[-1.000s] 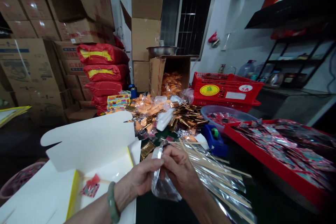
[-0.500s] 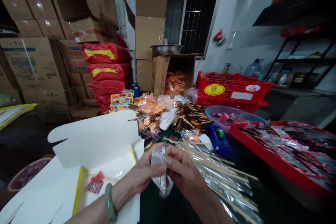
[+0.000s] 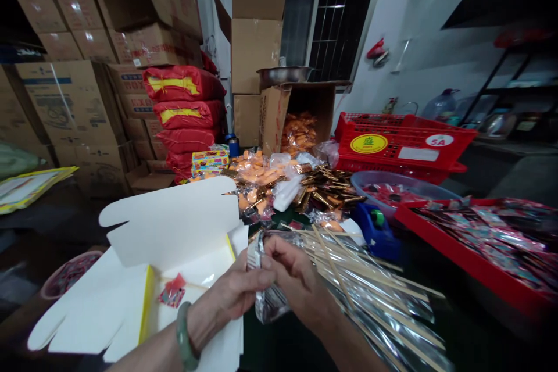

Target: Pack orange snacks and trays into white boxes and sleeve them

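A: Item held?
B: One clear plastic sleeve [image 3: 267,279], pinched between left hand [image 3: 233,296] and right hand [image 3: 296,279], fingers closed on its top edge.
A: Nearby?
B: Wrapped wooden sticks [image 3: 370,285] just right of the hands; open white box [image 3: 174,256] to their left (red packet [image 3: 172,293] inside); blue tape dispenser [image 3: 375,229] beyond.
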Tool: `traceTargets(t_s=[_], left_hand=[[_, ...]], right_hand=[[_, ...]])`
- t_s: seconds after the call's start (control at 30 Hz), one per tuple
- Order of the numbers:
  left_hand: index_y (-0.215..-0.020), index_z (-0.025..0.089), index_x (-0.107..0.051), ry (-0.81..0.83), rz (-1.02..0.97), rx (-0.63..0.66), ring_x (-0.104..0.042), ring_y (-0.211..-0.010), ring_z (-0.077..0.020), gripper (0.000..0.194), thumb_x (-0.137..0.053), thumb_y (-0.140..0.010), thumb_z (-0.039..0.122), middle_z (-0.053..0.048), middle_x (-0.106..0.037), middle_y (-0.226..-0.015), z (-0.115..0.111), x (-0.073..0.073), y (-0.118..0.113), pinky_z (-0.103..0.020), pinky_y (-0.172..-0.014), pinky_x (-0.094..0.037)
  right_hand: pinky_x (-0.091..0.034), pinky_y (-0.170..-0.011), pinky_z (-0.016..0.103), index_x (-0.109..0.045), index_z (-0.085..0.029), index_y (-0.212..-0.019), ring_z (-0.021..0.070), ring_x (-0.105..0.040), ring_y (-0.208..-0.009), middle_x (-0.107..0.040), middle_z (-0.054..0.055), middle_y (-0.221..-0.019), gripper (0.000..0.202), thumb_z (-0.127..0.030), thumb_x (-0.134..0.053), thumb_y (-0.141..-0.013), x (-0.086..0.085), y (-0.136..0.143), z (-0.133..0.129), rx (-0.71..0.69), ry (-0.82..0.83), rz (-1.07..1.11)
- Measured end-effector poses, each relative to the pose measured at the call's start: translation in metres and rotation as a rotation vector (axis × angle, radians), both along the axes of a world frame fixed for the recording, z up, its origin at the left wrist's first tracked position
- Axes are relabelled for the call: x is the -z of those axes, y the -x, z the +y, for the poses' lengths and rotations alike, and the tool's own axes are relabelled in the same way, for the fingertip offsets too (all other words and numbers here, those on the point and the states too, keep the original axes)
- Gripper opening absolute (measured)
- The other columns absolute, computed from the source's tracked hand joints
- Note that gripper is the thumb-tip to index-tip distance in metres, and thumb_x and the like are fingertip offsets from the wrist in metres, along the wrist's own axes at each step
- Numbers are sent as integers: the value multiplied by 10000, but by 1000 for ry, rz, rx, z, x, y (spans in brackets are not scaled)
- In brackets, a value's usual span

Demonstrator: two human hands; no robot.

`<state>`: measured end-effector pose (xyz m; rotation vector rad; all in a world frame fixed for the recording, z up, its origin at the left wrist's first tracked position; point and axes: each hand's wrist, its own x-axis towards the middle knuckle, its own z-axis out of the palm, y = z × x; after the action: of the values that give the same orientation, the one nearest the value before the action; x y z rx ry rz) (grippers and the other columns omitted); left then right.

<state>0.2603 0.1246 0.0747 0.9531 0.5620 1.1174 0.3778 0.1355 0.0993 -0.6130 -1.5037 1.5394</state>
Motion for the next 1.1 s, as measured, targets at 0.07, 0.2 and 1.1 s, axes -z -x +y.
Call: traceTargets(t_s=[0.07,0.2,1.1], left_hand=[[-894,133,-558,-12,-5,-50,-475,-622,-98,473,-771,-518,325,3,-524,-710,-1,-1,5,-205,-599,-387],[-1102,149,-517,-41,22,-121,-487,-575,-103,573,-715,-589,312,-28,-583,-769,-2,-3,27,-209,-547,-392],[-940,122,-530,-420,1928,-210,-453,-907,-289,402,-591,-674,417,-118,-495,-971,11,40,81,-418,-718,-453]], right_hand=[[-286,-457,201,-419,-188,-631,71,-340,-490,-386,-58,-550,335,-460,-590,-722,-1,3,-1,-18,-15,-3],[-282,-457,211,-418,-193,-643,83,-337,-500,-385,-49,-560,308,-443,-548,-768,5,-5,-1,44,-35,70],[-466,-787,319,-514,-201,-1037,190,-555,-913,-567,79,-1019,264,-159,-482,-779,101,-3,-4,69,-600,-666]])
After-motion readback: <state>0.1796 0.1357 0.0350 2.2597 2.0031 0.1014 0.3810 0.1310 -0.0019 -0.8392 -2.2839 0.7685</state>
